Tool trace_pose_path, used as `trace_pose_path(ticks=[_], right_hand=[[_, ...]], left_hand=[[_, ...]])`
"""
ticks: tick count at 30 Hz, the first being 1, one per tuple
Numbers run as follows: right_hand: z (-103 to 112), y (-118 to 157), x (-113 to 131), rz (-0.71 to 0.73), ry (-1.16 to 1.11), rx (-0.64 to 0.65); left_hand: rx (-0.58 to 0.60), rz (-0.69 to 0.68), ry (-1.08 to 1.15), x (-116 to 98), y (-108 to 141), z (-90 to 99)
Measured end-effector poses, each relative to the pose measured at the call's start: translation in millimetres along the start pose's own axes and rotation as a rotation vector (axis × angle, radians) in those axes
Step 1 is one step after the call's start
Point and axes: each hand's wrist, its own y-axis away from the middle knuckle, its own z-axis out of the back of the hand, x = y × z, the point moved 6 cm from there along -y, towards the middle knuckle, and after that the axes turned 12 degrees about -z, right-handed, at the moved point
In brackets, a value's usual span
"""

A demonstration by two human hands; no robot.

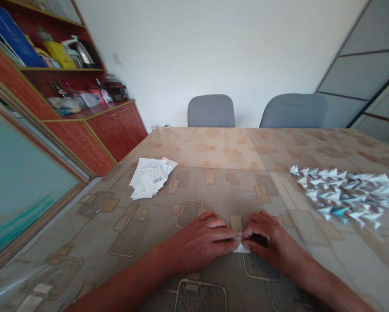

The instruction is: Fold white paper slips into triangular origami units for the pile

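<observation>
A small folded white paper [241, 248] lies on the patterned table between my two hands. My left hand [202, 239] rests flat-ish beside it, its fingertips pressing on the paper's left edge. With thumb and fingertips brought together, my right hand [268, 236] pinches the paper's right side. At the left of the table lies a loose stack of printed paper slips [150, 177]. Many folded paper pieces with pointed tips [344, 193] stand in rows at the right.
The table [214, 149] has a patterned cover. Two grey chairs, one at centre [210, 111] and one at right [293, 111], stand behind its far edge. At the left is a reddish cabinet [116, 130] with shelves holding a kettle [85, 54] and other items.
</observation>
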Motion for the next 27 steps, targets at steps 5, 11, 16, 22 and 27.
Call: trace_pose_path(ticks=[5, 11, 16, 22, 27], right_hand=[[-2.3, -1.5, -3.2, -0.078, 0.022, -0.065], [-3.2, -2.6, -1.9, -0.130, 0.071, -0.104], [-3.6, -2.9, -1.6, -0.133, 0.068, -0.106], [-3.4, -2.6, -3.1, -0.127, 0.084, -0.085], [-2.8, -2.3, -2.8, -0.125, 0.057, -0.067]], left_hand=[[0.028, 0.005, 0.022, 0.7, 1.1, -3.5], [-0.004, -0.005, 0.041, 1.5, 4.5, 0.5], [-0.014, -0.027, -0.025, -3.4, 4.8, 11.0], [0.011, -0.030, -0.077, -6.6, 3.6, 8.0], [0.015, -0.022, -0.035, -6.2, 2.6, 3.9]])
